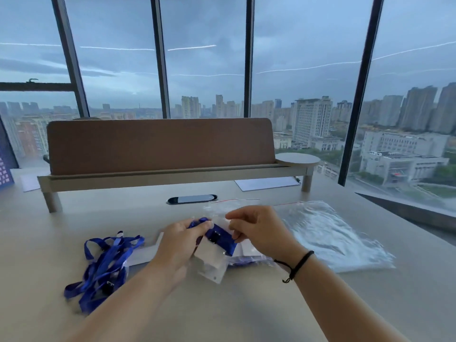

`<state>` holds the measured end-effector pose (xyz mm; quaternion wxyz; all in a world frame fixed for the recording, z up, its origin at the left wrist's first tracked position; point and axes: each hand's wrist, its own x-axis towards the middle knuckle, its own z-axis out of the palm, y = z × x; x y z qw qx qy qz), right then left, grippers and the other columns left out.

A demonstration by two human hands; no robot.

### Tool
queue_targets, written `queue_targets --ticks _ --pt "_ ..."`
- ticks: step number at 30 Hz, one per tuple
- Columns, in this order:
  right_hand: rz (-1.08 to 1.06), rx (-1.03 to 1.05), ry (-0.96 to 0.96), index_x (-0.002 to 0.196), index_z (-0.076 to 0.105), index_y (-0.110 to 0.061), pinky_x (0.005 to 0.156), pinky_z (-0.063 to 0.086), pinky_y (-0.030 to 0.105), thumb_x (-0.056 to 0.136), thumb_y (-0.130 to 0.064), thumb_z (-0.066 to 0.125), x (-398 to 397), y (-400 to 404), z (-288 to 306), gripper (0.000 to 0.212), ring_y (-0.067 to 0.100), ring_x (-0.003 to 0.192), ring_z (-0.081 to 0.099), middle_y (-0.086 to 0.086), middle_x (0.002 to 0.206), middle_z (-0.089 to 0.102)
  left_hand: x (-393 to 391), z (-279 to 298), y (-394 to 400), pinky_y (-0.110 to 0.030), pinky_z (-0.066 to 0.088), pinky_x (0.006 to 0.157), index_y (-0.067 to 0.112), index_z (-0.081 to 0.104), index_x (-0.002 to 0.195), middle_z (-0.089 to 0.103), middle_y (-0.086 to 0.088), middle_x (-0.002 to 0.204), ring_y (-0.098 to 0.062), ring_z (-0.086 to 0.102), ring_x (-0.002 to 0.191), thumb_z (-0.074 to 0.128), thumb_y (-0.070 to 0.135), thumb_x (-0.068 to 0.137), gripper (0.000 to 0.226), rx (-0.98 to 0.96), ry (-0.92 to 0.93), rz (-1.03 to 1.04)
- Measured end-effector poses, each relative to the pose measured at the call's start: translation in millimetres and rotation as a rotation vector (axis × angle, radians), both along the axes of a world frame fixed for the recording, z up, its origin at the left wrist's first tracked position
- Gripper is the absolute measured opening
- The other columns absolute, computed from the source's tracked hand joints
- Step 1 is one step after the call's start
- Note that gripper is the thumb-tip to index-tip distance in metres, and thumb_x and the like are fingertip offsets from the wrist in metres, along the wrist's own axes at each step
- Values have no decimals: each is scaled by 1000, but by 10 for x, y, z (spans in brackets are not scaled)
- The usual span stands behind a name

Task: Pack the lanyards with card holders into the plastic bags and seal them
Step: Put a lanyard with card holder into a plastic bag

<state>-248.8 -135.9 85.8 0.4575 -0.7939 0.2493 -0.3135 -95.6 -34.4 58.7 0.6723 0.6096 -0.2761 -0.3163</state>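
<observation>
Left hand (181,239) grips blue lanyard (219,236); right hand (256,233) apparently pinches clear bag (219,209).

Two hands work over one pale desk (246,304). One loose heap of blue fabric lanyards (106,265) lies there; its strands cannot be counted. One stack of clear plastic zip bags (330,233) lies beside one brown felt divider screen (160,144).

head view, forward-down, near desk (222,317)

My left hand (177,239) grips a blue lanyard (220,236) with its card holder (212,261); my right hand (256,233) pinches a clear plastic bag (222,208); loose lanyards (106,262) lie left, spare bags (330,233) right, on the table (246,304)
</observation>
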Motion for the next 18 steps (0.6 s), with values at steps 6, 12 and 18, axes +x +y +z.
queue_targets --ticks 6,12,18 --pt "-255 96 -64 89 73 -10 64 61 36 91 0 61 -683 -616 -246 16 20 57 64 10 66 71 -344 -10 -592 -34 54 61 9 76 96 76 -12 84 -26 68 72 71 7 87 10 -44 154 -40" --pt "-492 21 98 86 73 -17 61 57 30 83 -15 72 -1088 -1307 -540 4 12 61 66 -2 70 71 -678 -145 -1263 -38 52 72 8 75 84 71 -17 88 -28 64 74 70 5 88 7 -33 109 -33" --pt "-521 -142 275 94 72 -20 57 37 10 85 -17 69 -1017 -1988 -607 10 0 64 55 -13 72 62 -725 -258 -1829 -50 57 77 8 73 79 73 -19 86 -35 68 77 73 15 81 7 4 59 26"
